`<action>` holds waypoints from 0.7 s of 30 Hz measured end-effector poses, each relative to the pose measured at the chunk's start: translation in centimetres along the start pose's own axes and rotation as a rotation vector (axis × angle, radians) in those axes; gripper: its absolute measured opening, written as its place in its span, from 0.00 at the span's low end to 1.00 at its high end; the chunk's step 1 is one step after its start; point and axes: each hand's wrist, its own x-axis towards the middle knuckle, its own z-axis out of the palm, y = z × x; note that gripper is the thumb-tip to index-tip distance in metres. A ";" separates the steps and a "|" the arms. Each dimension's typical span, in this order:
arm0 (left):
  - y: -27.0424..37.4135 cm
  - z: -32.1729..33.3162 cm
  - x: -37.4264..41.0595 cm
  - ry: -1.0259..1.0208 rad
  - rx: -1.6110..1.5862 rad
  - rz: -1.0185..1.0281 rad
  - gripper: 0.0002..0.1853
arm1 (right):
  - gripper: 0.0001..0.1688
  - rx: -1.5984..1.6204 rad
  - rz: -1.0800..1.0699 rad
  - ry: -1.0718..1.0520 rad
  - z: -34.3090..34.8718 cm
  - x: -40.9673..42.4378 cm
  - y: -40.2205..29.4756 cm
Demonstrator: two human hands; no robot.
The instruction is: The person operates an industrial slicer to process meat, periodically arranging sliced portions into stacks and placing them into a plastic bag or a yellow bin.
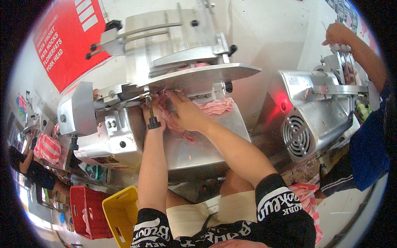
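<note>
Before me stands a metal meat slicer (176, 34) with a sliding carriage; some pink meat (201, 64) shows at its upper plate. Both hands reach in under the carriage's plate (204, 74). My right hand (187, 113) grips thin raw meat slices (172, 121), its thumb and fingers around them. On their other side, my left hand (157, 110) rests against the same slices; a threaded rod with a black knob (153, 123) partly covers it, and its fingertips are hidden. Beside my right hand a layered stack of meat slices (218, 106) lies on the slicer's metal base (211, 139).
A second slicer (319, 121) stands at the right, with another person's arm (363, 49) over it. Red (90, 210) and yellow (121, 214) plastic crates are at lower left. Striped bags lie left (48, 148) and lower right (305, 195). Another person works at far left.
</note>
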 end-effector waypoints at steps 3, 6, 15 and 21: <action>-0.2 -0.1 0.2 0.017 0.081 0.047 0.09 | 0.41 -0.010 -0.013 0.041 0.8 0.1 0.3; 0.2 0.5 -0.2 -0.005 0.147 0.005 0.11 | 0.41 0.022 -0.048 0.081 1.4 0.4 0.9; 1.4 3.4 -1.9 -0.114 -0.013 -0.219 0.13 | 0.34 0.039 0.032 -0.087 1.0 0.5 1.5; -0.1 -0.2 0.4 -0.079 -0.088 -0.215 0.08 | 0.14 -0.182 0.060 -0.222 -0.2 -0.3 0.7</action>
